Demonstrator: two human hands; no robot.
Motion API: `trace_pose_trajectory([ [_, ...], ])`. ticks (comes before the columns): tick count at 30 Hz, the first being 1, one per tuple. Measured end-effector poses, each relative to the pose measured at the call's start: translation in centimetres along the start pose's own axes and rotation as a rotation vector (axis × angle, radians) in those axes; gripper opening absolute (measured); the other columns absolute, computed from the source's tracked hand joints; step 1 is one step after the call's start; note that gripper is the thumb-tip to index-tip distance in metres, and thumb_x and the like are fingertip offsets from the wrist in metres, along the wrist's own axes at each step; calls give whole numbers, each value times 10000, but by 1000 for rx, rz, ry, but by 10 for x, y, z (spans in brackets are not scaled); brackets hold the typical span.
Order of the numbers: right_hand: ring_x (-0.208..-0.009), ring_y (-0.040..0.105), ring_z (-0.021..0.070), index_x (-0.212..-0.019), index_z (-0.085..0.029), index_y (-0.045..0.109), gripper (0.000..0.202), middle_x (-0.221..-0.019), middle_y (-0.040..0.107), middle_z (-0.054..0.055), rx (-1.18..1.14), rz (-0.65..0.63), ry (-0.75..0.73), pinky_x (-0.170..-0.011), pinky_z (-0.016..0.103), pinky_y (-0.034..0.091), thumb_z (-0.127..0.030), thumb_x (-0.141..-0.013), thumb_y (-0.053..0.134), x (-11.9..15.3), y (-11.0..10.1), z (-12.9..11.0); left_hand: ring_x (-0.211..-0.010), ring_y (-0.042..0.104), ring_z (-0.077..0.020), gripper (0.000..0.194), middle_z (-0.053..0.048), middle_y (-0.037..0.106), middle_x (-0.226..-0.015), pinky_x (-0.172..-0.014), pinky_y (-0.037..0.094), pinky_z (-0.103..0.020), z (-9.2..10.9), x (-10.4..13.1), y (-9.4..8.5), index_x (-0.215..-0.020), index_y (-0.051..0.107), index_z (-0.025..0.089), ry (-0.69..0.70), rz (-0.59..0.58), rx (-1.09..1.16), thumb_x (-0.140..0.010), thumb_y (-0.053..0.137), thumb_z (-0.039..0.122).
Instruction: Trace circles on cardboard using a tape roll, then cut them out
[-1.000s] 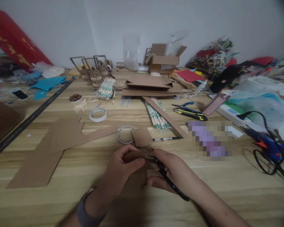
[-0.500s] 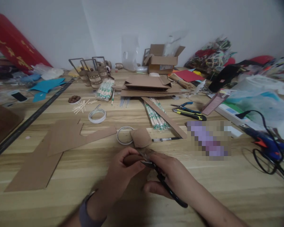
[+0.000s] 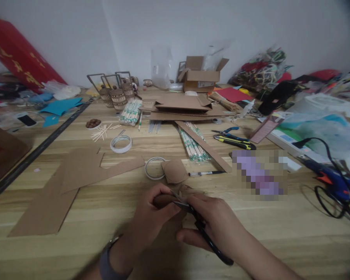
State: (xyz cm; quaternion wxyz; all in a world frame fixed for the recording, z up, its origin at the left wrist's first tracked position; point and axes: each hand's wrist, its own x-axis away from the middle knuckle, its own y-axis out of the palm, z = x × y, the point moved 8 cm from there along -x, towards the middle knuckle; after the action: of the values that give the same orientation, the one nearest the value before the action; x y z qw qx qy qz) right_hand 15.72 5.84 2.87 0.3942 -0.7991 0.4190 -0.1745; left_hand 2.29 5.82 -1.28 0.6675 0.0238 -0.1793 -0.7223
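Note:
My left hand [image 3: 156,208] pinches a small piece of brown cardboard [image 3: 163,200] between thumb and fingers. In my right hand [image 3: 211,216] is a pair of black-handled scissors [image 3: 205,231], its blades pointing left against the cardboard. The blades look parted around the edge of the piece. Part of the cardboard is hidden by my fingers. Just beyond my hands lies a cardboard piece with a round outline [image 3: 175,171], beside a roll of tape [image 3: 155,168]. A pen [image 3: 207,173] rests to its right.
Cut cardboard sheets [image 3: 43,206] lie at the left. Pliers [image 3: 227,130] and a yellow-black utility knife [image 3: 236,142] are at the right, with a blue glue gun [image 3: 332,182] and its cord farther right. Packs of wooden sticks [image 3: 192,146] and stacked cardboard [image 3: 181,107] stand behind.
The scissors' handles have spread wider and the blades have parted more at the cardboard. The whole view has shifted slightly; both hands stay in nearly the same place.

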Motion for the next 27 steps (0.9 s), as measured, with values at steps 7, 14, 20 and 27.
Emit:
trace_pose_trajectory([
  [7, -621, 687, 257, -862, -175, 651, 476, -724, 720, 76, 43, 50, -54, -537, 285, 368, -647, -838, 705, 1, -1, -4, -617, 539, -105, 307, 49, 636, -660, -597, 435, -203, -3, 1, 1, -770, 641, 191, -20, -28, 16, -686, 884, 358],
  [14, -536, 654, 215, -886, -180, 652, 629, -650, 698, 47, 25, 57, -53, -504, 268, 352, -801, -850, 561, 3, 3, 2, -599, 533, -104, 310, 53, 622, -636, -580, 430, -201, 4, 1, 4, -740, 616, 190, -20, -32, -12, -676, 880, 340],
  [20, -510, 522, 141, -790, -178, 635, 736, -599, 578, -16, -173, 103, -69, -483, 233, 335, -905, -763, 521, -1, -2, 2, -631, 567, -124, 347, 30, 668, -670, -602, 456, -217, 7, -2, 1, -751, 639, 185, 12, -31, -13, -670, 893, 408],
  [27, -707, 628, 215, -909, -191, 689, 677, -765, 677, 21, -226, 17, -9, -624, 258, 465, -824, -668, 727, -6, -3, 4, -614, 490, -106, 374, 45, 597, -646, -566, 381, -197, 6, -2, -4, -731, 648, 175, 34, -16, -61, -663, 903, 440],
])
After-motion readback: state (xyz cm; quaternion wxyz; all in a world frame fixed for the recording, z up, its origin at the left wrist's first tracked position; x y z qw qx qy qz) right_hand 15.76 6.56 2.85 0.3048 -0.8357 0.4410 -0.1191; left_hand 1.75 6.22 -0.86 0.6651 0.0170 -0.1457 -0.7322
